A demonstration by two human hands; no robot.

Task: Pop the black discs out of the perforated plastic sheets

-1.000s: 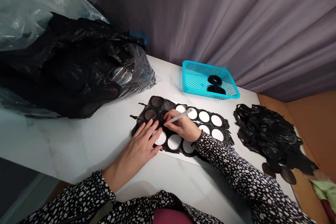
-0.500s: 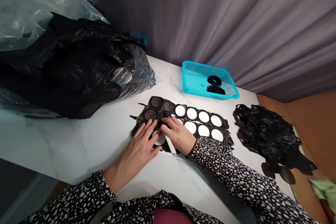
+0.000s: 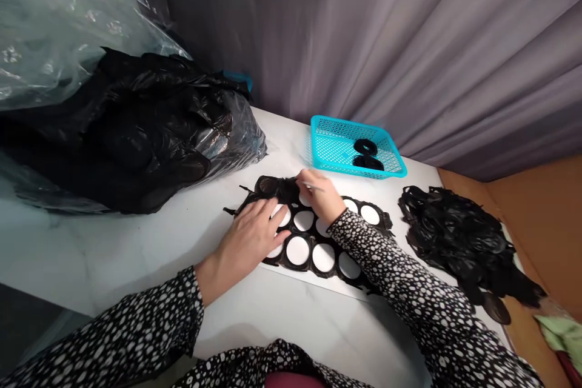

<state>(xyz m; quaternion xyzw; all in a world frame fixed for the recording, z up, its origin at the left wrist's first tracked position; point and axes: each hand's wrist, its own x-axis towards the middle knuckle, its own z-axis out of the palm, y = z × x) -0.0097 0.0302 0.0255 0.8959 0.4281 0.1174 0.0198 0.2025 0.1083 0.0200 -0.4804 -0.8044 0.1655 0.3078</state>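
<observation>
A black sheet of moulded rings (image 3: 310,242) lies on a white board, with white rounds (image 3: 298,250) showing inside many of its rings. My left hand (image 3: 248,233) rests flat on the sheet's left part, fingers stretched out and thumb apart. At the sheet's far edge my right hand (image 3: 321,191) is closed around a thin pale stick (image 3: 313,187). Its fingertips touch the black material near a dark-filled ring (image 3: 267,184) at the far left. What the fingertips pinch there, besides the stick, is hidden.
Behind the sheet stands a blue plastic basket (image 3: 331,171) with black rings (image 3: 366,147) in it. A heap of black scraps (image 3: 459,236) lies to the right, beside a brown cardboard panel (image 3: 541,212). A large plastic bag of black sheets (image 3: 150,133) fills the left.
My right hand has moved from the sheet's near left part to its far edge. Rings under it now show white rounds. My left hand stays on the sheet, shifted slightly right.
</observation>
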